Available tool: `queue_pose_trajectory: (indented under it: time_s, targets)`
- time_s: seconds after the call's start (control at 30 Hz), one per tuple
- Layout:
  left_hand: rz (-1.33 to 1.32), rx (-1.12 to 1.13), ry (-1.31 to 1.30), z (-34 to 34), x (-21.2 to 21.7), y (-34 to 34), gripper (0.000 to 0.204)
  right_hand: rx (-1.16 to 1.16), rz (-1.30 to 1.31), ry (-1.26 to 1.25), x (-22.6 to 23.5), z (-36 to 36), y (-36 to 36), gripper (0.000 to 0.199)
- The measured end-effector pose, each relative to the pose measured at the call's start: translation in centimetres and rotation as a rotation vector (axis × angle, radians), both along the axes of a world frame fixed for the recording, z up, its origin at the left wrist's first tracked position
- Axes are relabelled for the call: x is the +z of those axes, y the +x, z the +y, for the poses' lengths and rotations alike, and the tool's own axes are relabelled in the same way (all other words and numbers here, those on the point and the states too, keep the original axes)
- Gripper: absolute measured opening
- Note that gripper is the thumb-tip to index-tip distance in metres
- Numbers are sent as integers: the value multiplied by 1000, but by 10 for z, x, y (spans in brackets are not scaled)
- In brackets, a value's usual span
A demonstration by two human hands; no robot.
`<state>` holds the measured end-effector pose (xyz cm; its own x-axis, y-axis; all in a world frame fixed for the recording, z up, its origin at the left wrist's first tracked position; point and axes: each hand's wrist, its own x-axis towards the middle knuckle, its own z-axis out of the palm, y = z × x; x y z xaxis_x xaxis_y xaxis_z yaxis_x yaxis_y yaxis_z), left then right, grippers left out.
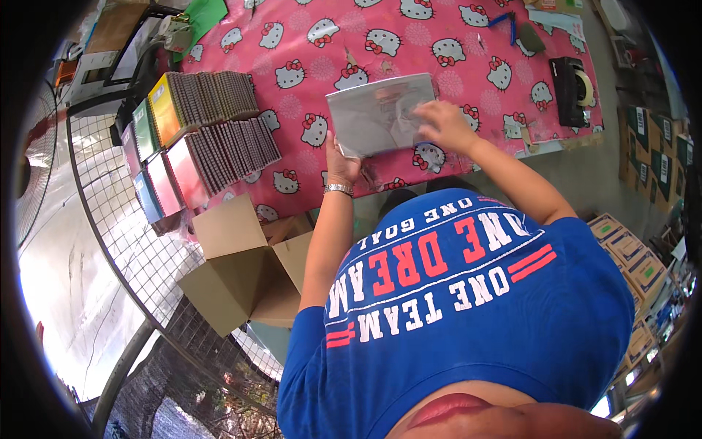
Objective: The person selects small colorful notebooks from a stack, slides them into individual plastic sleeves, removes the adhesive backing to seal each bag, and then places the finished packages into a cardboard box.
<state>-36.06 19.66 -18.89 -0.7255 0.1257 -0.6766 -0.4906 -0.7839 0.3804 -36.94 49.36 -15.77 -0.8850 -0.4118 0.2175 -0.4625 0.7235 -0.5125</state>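
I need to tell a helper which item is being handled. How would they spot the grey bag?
On the pink cartoon-cat tablecloth, look near its front edge, right of the notebook rows. The grey bag lies there under both hands, the only flat, shiny grey thing.

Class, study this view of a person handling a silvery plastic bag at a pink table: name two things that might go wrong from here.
1. The silvery bag is pinched only at its near corner by the left hand, so it might slip or crease under the right hand.
2. The spiral notebooks stand in rows near the table's left edge; a bump might topple them toward the open cardboard box.
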Motion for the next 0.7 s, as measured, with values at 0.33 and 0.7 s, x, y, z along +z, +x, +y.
queue_pose_trajectory:
  time_s: [0.33, 0.7]
  targets:
    - [-33, 10, -71, 4, -9, 7, 38, -805, -662, -795, -54, 4, -47, 30]
    - [-58, 41, -58, 2, -19, 3, 38, -859, -161, -183, -49, -36, -47, 23]
